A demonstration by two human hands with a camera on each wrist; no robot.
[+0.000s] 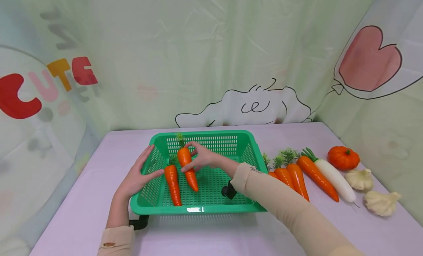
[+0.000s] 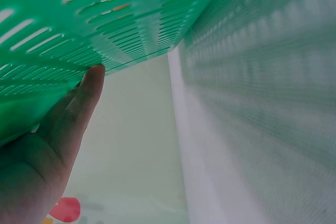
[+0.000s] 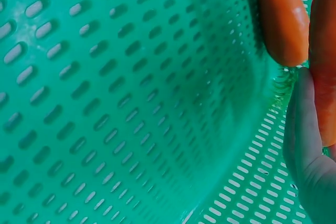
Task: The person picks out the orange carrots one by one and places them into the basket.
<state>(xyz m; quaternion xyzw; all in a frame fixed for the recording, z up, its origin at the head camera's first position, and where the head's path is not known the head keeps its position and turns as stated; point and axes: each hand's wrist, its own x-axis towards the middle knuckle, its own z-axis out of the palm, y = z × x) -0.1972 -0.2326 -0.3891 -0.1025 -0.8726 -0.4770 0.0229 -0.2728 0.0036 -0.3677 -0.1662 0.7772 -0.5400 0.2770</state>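
Note:
A green perforated plastic basket (image 1: 228,209) stands at the middle of the table. Inside it, toward the left, lies an orange carrot (image 1: 172,182) with a green leafy top. Just right of that one, my right hand (image 1: 204,157) pinches a second carrot (image 1: 191,180) between thumb and fingers, its tip pointing toward me. The right wrist view has this held carrot (image 3: 324,77) at its right edge. My left hand (image 1: 132,179) holds the basket's left side, thumb over the rim and fingers along the outside wall, as the left wrist view of the hand (image 2: 58,140) shows.
Right of the basket lie several more carrots (image 1: 297,180), partly behind my right sleeve. Beyond them are a white radish (image 1: 335,179), a small pumpkin (image 1: 343,158) and two garlic bulbs (image 1: 381,203). A printed curtain (image 1: 198,57) hangs behind the table.

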